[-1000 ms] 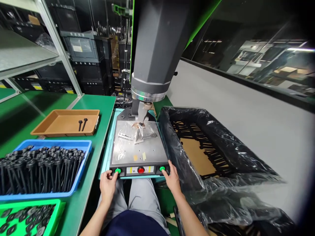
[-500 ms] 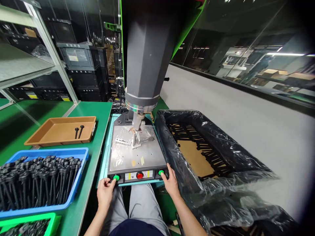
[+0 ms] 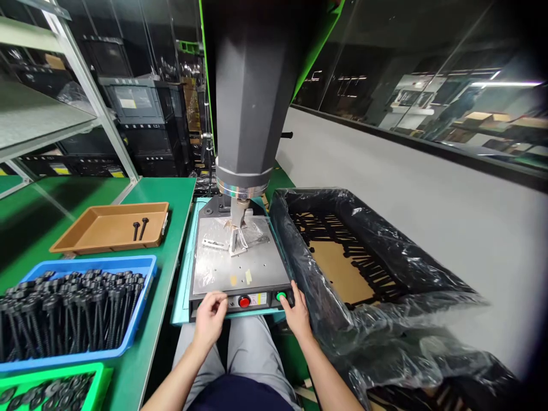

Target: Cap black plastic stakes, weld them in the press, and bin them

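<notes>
My left hand [image 3: 209, 317] is at the left part of the press's front panel, its fingers curled in towards the thumb. Whatever it may hold is hidden, and so is the left green button. My right hand [image 3: 297, 313] rests at the panel's right corner, fingers stretched along the side and thumb at the right green button [image 3: 281, 296]. Between the hands a red button [image 3: 244, 302] shows. Behind the panel, a metal plate [image 3: 222, 274] carries a small fixture [image 3: 233, 244] with clear film around it. The grey press head's tip [image 3: 238, 212] stands just above this fixture.
On the left bench are a brown tray [image 3: 98, 220] with two black bolt-like parts [image 3: 140, 229], a blue tray [image 3: 148, 279] full of similar parts, and a green tray [image 3: 100, 382] of black rings. A film-lined box [image 3: 295, 251] with rows of black parts stands on the right.
My left hand has moved right, from the left green button to in front of the panel's label. My right hand stays at its button. The view has shifted slightly.
</notes>
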`<action>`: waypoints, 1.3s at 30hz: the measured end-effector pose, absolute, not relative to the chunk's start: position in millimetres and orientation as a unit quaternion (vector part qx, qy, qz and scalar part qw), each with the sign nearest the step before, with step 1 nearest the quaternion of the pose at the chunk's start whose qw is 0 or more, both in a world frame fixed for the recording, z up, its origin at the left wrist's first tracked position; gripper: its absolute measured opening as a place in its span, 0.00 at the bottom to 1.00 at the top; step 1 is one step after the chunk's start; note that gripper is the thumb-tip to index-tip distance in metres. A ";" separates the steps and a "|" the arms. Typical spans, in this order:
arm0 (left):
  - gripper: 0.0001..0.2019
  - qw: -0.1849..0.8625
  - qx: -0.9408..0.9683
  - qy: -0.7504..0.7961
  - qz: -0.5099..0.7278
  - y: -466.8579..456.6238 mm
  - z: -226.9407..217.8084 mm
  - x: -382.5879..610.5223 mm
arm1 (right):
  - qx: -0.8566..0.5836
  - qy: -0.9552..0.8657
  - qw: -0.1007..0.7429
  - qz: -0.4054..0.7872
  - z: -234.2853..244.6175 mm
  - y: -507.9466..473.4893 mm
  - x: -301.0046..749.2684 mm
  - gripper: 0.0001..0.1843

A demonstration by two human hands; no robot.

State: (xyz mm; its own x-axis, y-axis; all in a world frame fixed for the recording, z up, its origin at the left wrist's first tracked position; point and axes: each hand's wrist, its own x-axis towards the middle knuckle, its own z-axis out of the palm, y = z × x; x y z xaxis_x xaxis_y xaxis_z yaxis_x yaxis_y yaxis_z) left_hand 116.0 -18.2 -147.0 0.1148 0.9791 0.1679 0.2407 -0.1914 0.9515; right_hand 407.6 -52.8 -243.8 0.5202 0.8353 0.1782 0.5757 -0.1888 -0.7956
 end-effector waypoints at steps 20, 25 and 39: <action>0.28 0.699 0.177 0.299 0.625 67.7 -73.0 182.8 | -0.504 -0.470 0.587 0.426 -164.7 52.5 289.9 0.22; 0.35 0.661 0.193 0.322 0.650 80.0 -67.5 181.2 | -0.479 -0.462 0.619 0.417 -144.2 93.6 266.8 0.22; 0.55 0.631 0.281 0.335 0.641 84.4 -51.6 185.5 | -0.609 -0.499 0.609 0.094 -83.4 145.6 290.0 0.20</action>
State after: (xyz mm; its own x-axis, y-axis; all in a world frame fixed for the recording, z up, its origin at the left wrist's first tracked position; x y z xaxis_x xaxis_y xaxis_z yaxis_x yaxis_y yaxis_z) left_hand 185.5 84.4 -51.6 -0.0462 0.9970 -0.0618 -0.6204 0.0199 0.7840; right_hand 290.0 145.6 -83.4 0.4834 0.7232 0.4933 0.4932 0.2405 -0.8360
